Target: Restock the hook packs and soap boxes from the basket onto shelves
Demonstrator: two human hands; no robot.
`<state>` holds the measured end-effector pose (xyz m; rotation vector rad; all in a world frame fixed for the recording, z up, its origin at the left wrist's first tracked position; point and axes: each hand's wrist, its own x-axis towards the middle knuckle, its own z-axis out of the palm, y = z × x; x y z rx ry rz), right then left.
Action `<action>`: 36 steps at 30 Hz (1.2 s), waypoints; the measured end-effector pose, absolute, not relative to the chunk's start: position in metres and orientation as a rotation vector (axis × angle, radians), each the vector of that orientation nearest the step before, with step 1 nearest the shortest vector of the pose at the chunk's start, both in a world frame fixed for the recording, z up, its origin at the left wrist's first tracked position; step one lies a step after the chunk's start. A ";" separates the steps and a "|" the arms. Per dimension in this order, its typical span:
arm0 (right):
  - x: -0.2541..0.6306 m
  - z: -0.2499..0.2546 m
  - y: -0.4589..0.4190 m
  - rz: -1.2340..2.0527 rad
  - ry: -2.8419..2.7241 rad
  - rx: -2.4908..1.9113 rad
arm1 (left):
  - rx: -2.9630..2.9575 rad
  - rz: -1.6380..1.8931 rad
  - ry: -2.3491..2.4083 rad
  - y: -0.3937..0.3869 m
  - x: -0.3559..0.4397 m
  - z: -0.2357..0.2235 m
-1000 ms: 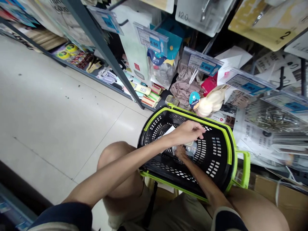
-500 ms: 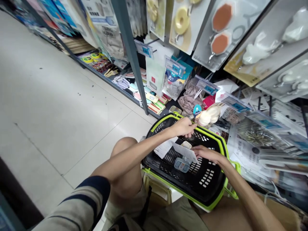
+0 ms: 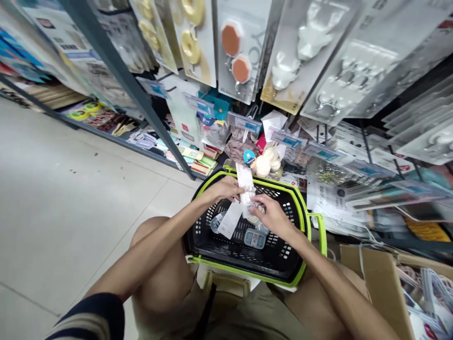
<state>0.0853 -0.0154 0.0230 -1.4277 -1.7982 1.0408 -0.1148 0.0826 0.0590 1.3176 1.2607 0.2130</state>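
Observation:
Above a black basket with lime-green trim (image 3: 244, 269), both hands are on a small white carded packet (image 3: 245, 182). My left hand (image 3: 226, 188) pinches its left edge. From the right, the fingers of my right hand (image 3: 271, 213) close on its lower end, where clear plastic shows. Inside the basket lie a white card (image 3: 230, 220) with a clear pack beside it and a small light-blue box (image 3: 255, 239). Another pale item under the right hand is partly hidden. The basket rests at my knees.
Shelves ahead carry hanging hook packs (image 3: 235, 52) and blue price tags (image 3: 247, 123). A dark upright post (image 3: 141, 99) stands left of centre. Cream-coloured puffs (image 3: 268, 162) sit just beyond the basket. At lower right is an open cardboard box (image 3: 382, 283) with packaged goods. Tiled floor (image 3: 71, 203) lies left.
The view has swung right. My hands were apart, the right one touching a white card low in the basket; now both meet on the white packet, held up higher.

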 end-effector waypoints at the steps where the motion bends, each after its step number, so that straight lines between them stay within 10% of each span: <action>1: 0.088 0.024 -0.017 1.022 -1.903 -1.378 | 1.319 0.186 1.255 0.086 -0.117 0.062; 12: 0.140 0.027 -0.005 1.517 -1.683 -1.223 | 1.333 0.246 0.940 0.097 -0.139 0.093; 36: 0.131 0.047 0.005 1.111 -1.331 -1.300 | 1.365 0.619 0.984 0.091 -0.116 0.090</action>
